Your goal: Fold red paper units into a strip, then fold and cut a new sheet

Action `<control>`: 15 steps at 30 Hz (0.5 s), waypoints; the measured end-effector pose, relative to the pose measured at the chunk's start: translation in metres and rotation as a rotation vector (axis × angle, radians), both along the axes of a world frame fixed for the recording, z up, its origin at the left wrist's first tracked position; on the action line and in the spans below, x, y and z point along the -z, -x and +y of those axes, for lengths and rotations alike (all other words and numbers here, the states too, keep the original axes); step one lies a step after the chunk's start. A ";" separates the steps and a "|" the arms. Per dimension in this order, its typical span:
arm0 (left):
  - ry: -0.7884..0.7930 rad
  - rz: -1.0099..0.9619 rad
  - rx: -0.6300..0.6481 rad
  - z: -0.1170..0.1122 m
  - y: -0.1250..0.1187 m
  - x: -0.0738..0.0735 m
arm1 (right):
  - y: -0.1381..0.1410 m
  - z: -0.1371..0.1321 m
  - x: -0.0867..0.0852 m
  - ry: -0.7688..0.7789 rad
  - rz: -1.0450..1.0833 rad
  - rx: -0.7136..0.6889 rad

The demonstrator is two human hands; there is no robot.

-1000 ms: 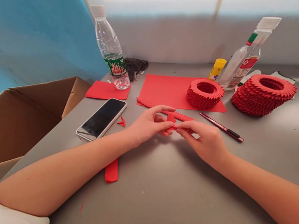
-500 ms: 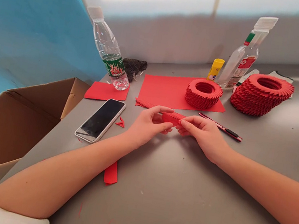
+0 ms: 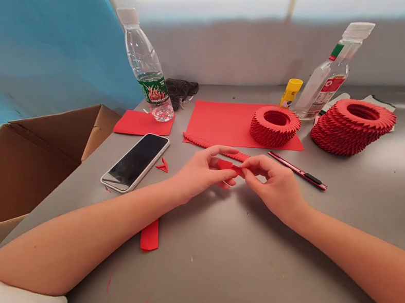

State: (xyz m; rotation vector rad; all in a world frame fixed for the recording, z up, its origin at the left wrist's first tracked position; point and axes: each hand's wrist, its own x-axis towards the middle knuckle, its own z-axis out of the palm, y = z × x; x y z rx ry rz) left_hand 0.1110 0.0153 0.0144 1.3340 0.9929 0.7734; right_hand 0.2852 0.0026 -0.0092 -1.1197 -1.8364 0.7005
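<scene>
My left hand (image 3: pixel 205 170) and my right hand (image 3: pixel 273 185) meet at the middle of the grey metal table (image 3: pixel 207 257). Both pinch a small folded piece of red paper (image 3: pixel 228 167) between their fingertips. Just behind my fingers lies a strip of folded red paper units (image 3: pixel 198 141). Further back, a ring of folded red paper (image 3: pixel 273 126) stands on a red paper sheet (image 3: pixel 215 122). A taller stack of red paper rings (image 3: pixel 351 128) sits to the right.
A smartphone (image 3: pixel 136 162) lies left of my left hand, and a craft knife (image 3: pixel 297 171) lies right of my right hand. A water bottle (image 3: pixel 145 65), glue stick (image 3: pixel 291 92) and plastic bottle (image 3: pixel 328 74) stand at the back. A cardboard box (image 3: pixel 13 175) stands left of the table.
The red paper between my fingers looked like a wider, flatter piece half a second ago. It now appears smaller and folded, with my right fingers arched over it.
</scene>
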 end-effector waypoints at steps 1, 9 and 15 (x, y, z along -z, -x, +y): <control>0.013 -0.013 -0.007 0.001 0.001 0.000 | 0.000 0.000 0.000 -0.058 -0.025 -0.007; 0.023 -0.048 -0.027 0.005 0.006 0.000 | -0.004 0.006 0.006 -0.420 -0.232 -0.161; -0.080 0.055 -0.008 0.005 0.004 0.001 | -0.003 0.002 0.003 -0.018 -0.074 -0.208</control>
